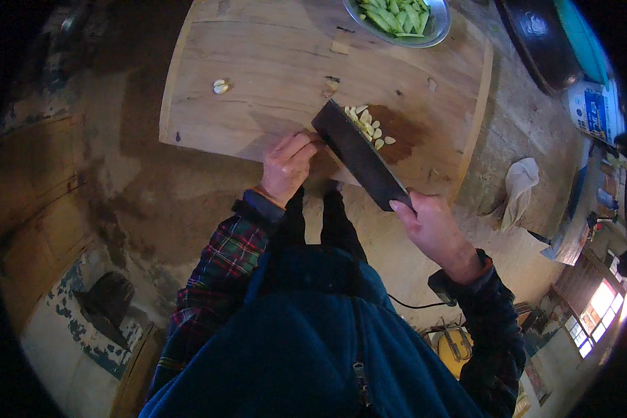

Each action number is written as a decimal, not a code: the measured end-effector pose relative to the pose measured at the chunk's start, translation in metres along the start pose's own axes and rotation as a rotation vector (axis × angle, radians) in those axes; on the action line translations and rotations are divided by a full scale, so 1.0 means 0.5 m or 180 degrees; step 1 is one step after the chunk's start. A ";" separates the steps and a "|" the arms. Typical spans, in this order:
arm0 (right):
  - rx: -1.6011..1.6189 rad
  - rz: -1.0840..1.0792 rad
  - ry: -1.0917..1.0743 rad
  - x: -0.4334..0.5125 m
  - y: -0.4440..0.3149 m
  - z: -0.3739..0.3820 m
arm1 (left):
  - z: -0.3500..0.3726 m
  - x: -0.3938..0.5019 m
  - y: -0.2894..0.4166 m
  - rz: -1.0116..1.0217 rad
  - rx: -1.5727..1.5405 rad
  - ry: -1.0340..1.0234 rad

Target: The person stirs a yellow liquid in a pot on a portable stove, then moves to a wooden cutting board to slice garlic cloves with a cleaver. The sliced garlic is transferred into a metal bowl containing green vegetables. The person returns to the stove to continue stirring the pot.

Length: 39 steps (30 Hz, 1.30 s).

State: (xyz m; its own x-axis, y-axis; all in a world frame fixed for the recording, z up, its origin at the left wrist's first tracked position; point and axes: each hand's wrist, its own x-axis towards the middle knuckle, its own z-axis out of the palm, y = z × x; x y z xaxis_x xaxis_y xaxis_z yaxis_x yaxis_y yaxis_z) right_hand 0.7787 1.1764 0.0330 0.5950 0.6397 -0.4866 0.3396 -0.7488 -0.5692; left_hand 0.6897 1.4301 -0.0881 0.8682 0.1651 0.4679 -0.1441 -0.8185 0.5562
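My right hand [428, 224] grips a dark cleaver [363, 157] by its near end, and the blade reaches up and left over the front part of a wooden board [271, 68]. Sliced garlic [368, 125] lies in a small pile just right of the blade, beside a dark damp patch on the wood. My left hand [290, 162] is at the board's front edge, left of the blade, with its fingers bent together; whether they pinch something small against the blade cannot be told. Peeled garlic cloves [220, 86] sit apart on the board's left part.
A metal bowl [443, 31] of cut green vegetable pieces [397, 18] stands at the board's far edge. A pale cloth [521, 180] lies on the surface to the right. Farther right are a large dark vessel [546, 42] and a white plastic bucket [595, 112] with a blue label.
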 end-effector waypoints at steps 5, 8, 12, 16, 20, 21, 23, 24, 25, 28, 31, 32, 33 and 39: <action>0.0310 -0.0076 -0.0092 0.008 0.012 0.003 | -0.004 0.005 0.001 0.0001 -0.0063 -0.0033; 0.0153 -0.0135 -0.0116 0.018 0.018 0.013 | -0.004 0.002 -0.004 -0.0035 -0.0071 -0.0079; 0.0267 -0.0093 0.0123 0.030 0.005 0.033 | 0.003 -0.007 -0.010 0.0154 0.0108 -0.0131; 0.0494 -0.0045 0.0619 0.018 -0.011 0.038 | -0.010 0.003 -0.048 0.0177 0.0071 0.0009; 0.0684 0.0200 0.0210 -0.005 -0.010 0.040 | -0.104 0.041 -0.160 0.0099 0.1204 0.0603; 0.0632 0.0239 0.0040 -0.008 -0.007 0.044 | -0.123 0.043 -0.173 -0.0569 0.0994 0.0580; 0.0608 -0.0034 0.0150 -0.011 -0.004 0.059 | -0.155 0.048 -0.197 -0.1178 0.0647 0.0624; 0.0685 -0.0222 0.0220 -0.011 -0.004 0.066 | -0.167 0.054 -0.208 -0.1257 0.0545 0.0558; 0.0613 -0.0035 0.0226 -0.012 -0.003 0.069 | -0.175 0.058 -0.216 -0.1340 0.0434 0.0492; 0.0755 0.0352 0.0237 -0.021 -0.002 0.066 | -0.181 0.071 -0.223 -0.0947 0.0567 0.0139; 0.1139 0.0689 0.0243 -0.037 -0.007 0.050 | -0.175 0.080 -0.211 -0.1205 0.0469 0.0057; 0.1236 0.0728 0.0268 -0.042 -0.009 0.046 | -0.171 0.081 -0.199 -0.1094 0.0336 -0.0015; 0.1338 0.0770 0.0302 -0.046 -0.012 0.043 | -0.164 0.080 -0.183 -0.1060 0.0216 -0.0113; 0.1504 0.0953 0.0354 -0.058 -0.016 0.050 | -0.123 0.068 -0.069 -0.3035 -0.2268 0.0111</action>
State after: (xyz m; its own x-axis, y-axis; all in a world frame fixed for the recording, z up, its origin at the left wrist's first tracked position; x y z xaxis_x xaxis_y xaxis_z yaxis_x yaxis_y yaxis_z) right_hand 0.7406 1.1680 0.0353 0.6970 0.3702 -0.6142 -0.2033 -0.7193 -0.6643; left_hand 0.6949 1.4978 -0.0489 0.7565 0.5651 -0.3292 0.3117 0.1309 0.9411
